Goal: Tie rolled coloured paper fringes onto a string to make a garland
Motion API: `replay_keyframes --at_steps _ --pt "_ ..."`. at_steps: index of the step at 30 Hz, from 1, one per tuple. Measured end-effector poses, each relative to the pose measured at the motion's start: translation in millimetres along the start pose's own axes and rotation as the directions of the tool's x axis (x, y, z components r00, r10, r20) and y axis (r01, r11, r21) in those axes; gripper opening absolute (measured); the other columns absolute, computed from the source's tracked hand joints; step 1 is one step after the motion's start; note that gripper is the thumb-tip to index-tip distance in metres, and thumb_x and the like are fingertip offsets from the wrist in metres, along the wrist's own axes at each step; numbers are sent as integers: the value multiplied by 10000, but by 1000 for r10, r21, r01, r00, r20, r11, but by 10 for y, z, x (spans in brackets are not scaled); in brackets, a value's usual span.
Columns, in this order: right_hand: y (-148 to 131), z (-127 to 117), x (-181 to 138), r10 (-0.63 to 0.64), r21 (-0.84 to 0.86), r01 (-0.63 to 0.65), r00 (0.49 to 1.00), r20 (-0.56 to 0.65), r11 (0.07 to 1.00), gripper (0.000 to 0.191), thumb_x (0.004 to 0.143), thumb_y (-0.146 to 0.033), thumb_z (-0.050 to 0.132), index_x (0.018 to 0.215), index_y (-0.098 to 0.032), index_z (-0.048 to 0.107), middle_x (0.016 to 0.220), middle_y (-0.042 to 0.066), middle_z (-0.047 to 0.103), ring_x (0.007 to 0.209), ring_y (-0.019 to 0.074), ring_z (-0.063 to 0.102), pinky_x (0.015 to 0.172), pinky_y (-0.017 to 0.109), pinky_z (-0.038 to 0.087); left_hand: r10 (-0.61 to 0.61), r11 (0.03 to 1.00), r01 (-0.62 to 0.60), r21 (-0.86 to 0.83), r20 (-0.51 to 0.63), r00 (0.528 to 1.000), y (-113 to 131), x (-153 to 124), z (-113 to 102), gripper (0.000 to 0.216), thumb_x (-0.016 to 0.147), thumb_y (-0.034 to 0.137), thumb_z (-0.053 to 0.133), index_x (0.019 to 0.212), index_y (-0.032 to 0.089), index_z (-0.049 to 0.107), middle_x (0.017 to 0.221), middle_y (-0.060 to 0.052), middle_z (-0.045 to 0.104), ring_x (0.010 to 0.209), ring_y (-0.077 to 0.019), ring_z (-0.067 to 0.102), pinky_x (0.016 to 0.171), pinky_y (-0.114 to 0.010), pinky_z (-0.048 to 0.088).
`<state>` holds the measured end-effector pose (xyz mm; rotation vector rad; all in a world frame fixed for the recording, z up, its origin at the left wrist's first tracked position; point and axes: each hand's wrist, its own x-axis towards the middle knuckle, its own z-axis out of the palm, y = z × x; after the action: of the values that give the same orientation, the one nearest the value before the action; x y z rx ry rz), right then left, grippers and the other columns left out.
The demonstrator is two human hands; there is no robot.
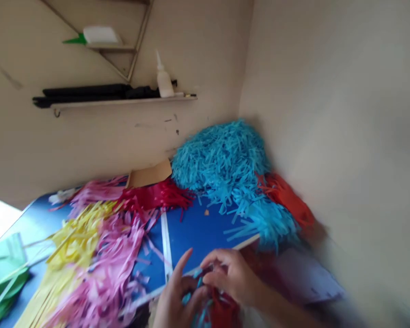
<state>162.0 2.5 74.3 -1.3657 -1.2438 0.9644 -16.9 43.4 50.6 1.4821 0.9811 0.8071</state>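
Both hands are close together at the bottom middle, just in front of the table's edge. My left hand (181,291) has curled fingers around light blue paper strips (187,298), with one finger pointing up. Pinched between thumb and fingers, my right hand (234,275) grips the upper end of these blue strips. Below the hands hangs red fringed paper (225,312), mixed with more blue strips and partly cut off by the frame. Blur hides the exact spot where the strips meet.
On the blue table (191,232) lie pink fringed paper (112,255), yellow fringe (77,241), red fringe (150,196) and green sheets (3,278). A large blue fringe heap (222,159) fills the corner beside orange fringe (290,200). A wall shelf (123,104) holds a glue bottle (164,82).
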Motion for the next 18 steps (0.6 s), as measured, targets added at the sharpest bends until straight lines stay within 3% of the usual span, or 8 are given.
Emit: replay_keyframes --at_steps 2,4,7,8,10,12,14,18 --pt "17 12 17 88 86 -96 991 102 992 250 757 -416 723 809 -172 745 633 -6 625 573 117 520 551 215 410 -75 994 80 -75 71 995 -8 -10 65 931 754 506 739 1518 186 313 590 38 637 518 -138 568 536 -222 442" --pt "81 65 30 123 149 -144 982 144 978 233 778 -392 692 751 -164 728 646 6 647 596 128 559 572 222 437 -94 988 100 -115 57 994 -12 16 104 972 734 467 765 1528 181 283 572 47 639 492 -128 550 521 -217 422" --pt "177 119 34 98 134 -105 993 59 985 274 814 -419 663 711 -170 716 657 11 656 634 143 587 622 237 465 -73 993 71 -93 -18 997 5 60 90 732 660 376 828 1333 225 583 606 24 680 545 -150 608 582 -236 477" --pt "195 121 35 75 104 -76 997 12 992 293 825 -434 658 704 -174 717 671 15 662 658 149 592 649 242 471 -56 997 54 -63 -42 998 18 70 73 536 648 368 832 1150 231 703 645 -2 707 589 -168 637 613 -247 497" --pt "211 114 36 59 99 -58 998 -4 993 326 827 -488 660 754 -180 739 680 19 665 671 154 595 657 246 473 -44 999 41 -30 -83 996 48 81 40 227 671 404 809 794 220 760 689 -40 732 638 -192 664 641 -255 513" --pt "217 107 36 92 180 -103 993 73 978 377 805 -546 674 842 -180 757 654 15 656 618 149 585 594 242 462 -107 989 97 -112 -91 990 67 87 24 270 691 463 788 670 201 728 652 -43 715 599 -181 644 600 -245 499" --pt "227 109 34 101 235 -124 989 109 964 374 790 -542 695 864 -181 761 643 9 651 582 140 573 563 237 451 -215 943 195 -270 -46 976 60 89 29 330 657 495 813 682 180 717 594 -23 677 552 -151 604 561 -225 473" --pt "253 119 24 7 143 -12 999 36 990 199 814 -377 696 768 -196 762 685 7 683 641 140 605 634 230 471 -312 847 309 -434 65 948 -18 87 66 371 619 478 858 698 156 691 553 -1 636 529 -103 544 539 -189 424"
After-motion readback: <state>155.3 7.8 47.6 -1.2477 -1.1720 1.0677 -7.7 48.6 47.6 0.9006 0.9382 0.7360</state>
